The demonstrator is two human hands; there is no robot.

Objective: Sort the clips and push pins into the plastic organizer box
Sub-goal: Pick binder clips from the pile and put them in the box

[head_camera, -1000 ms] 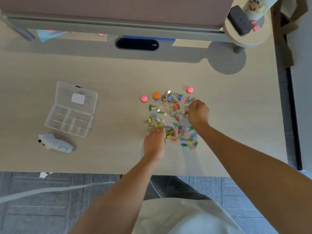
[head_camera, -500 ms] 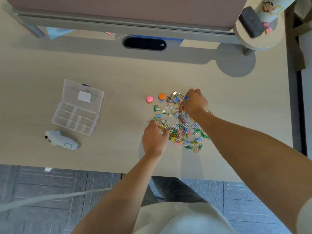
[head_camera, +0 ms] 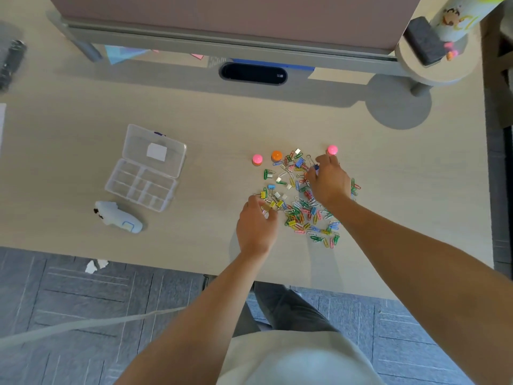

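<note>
Lying scattered mid-worktop [head_camera: 416, 190], the pile of clips [head_camera: 302, 209] is mixed: coloured paper clips w/ small binder clips, too many & too tangled to count. Both hands are in it.

Right hand [head_camera: 330, 182] sits palm-down over the pile's far right part, fingers curled down; fingertips [head_camera: 316, 169] pinch at sth small & blue, prob a binder clip, but can't tell if it's truly grasped. Index end is just beside a pink push pin [head_camera: 332, 150].

Left hand [head_camera: 256, 226] is at the pile's near-left edge, fingers bent loosely, tips touching the yellow binder clips [head_camera: 273, 204]. Grip looks half-closed; can't tell if anything is held.

Push pins seen: 3 big round-headed ones, i.e. 2 pink + 1 orange. Second pink pin [head_camera: 257, 159] & orange pin [head_camera: 276, 155] stand side by side at the pile's far-left edge, apart from both hands.

Plastic organizer box [head_camera: 144, 184] lies well left of the pile, lid [head_camera: 155, 151] open & flat behind it, white label on the lid. Several compartments, all look empty; exact no. unclear thru clear plastic.

Near the box, toward the worktop's front edge: 1 white handheld device [head_camera: 118, 217]. Far side: dark oval slot [head_camera: 253, 74] under a raised shelf. Far right: round side stand [head_camera: 433, 68] w/ a dark block [head_camera: 423, 41] & a printed cylinder [head_camera: 455, 18]
</note>
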